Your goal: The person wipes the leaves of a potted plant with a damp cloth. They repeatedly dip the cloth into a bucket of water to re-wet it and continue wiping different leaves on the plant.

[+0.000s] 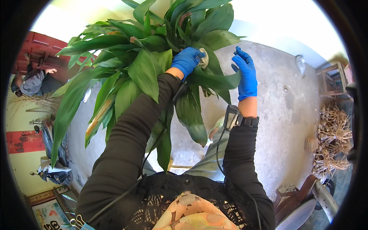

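My left hand (187, 61), in a blue glove, grips a bunched whitish cloth (204, 59) against a broad green leaf (211, 61) of a large leafy plant (143, 66). On the right, my right hand (246, 74), also gloved in blue, is raised with its fingers bent and apart. A long leaf (217, 80) reaches across to its palm side, just below the thumb. Nothing shows between the right fingers. The plant's stems and base are hidden by foliage and my left arm. One lower leaf (99, 118) is partly yellow-brown.
A cable runs from a wrist-strapped device (233, 118) along my right sleeve. Bundles of dried stalks (332, 141) and a wooden stool (330, 77) stand on the right. Another person (36, 80) is at the left by a red door (43, 49). A scooter (51, 172) stands lower left.
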### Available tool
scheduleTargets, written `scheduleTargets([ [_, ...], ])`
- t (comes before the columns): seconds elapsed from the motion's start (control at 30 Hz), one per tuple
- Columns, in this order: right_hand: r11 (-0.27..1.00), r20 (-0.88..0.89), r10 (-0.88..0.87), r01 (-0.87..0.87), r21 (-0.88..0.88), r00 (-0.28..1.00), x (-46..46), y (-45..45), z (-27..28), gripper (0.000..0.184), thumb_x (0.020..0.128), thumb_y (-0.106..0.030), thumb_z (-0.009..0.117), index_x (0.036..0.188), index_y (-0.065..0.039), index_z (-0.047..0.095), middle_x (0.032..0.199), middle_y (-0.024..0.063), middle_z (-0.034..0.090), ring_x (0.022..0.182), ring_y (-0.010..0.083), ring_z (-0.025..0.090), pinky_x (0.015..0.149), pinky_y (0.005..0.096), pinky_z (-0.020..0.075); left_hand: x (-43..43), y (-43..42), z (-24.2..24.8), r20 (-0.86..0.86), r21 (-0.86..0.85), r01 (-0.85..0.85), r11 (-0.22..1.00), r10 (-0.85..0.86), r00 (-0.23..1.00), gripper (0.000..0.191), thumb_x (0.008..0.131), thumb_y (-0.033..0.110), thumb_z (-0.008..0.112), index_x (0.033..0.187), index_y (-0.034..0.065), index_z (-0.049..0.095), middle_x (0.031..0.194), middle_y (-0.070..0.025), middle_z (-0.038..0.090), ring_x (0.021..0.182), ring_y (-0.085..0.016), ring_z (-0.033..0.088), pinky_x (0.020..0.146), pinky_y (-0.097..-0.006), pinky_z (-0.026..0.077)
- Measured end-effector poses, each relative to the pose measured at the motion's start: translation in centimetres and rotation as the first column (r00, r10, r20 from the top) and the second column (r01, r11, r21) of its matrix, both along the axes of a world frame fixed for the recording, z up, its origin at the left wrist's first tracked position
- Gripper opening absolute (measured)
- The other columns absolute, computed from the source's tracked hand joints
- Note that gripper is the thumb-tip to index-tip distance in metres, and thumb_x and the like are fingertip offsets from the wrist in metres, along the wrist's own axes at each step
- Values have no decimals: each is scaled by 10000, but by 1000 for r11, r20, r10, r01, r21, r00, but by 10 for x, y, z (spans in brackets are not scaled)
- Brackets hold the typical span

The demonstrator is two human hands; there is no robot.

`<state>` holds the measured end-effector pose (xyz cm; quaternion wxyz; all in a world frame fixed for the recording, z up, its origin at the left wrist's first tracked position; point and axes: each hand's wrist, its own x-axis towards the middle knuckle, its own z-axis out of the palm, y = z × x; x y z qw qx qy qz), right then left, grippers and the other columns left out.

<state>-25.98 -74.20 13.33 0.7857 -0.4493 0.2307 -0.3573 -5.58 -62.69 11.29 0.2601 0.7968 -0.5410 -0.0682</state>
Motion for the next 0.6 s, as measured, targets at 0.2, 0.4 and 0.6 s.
scheduleTargets([
  [0.2,953,-232,298,-301,25,926,15,6,-38,660,790,-154,704,1365,-66,392,1161,134,557,965,189,563,842,291,457,4,-2,-13,-225,-171,-45,984,5,974,158,789,37,640,932,82,690,832,-62,646,718,-149,584,699,-257,460],
  [0.4,928,11,328,-320,-190,945,11,1,-35,495,865,-144,597,1328,-57,446,1141,93,571,971,141,548,812,256,448,34,-1,-19,-293,-114,-414,903,368,883,170,790,51,635,952,52,687,878,-66,681,760,-125,606,723,-268,484],
  [0.6,850,31,473,-446,-281,881,5,8,7,457,885,-127,541,1336,-109,468,1290,85,500,1153,138,476,1006,309,355,32,5,-8,-529,-326,-538,777,322,785,159,795,22,641,952,12,666,919,-81,677,777,-119,604,741,-254,490],
])
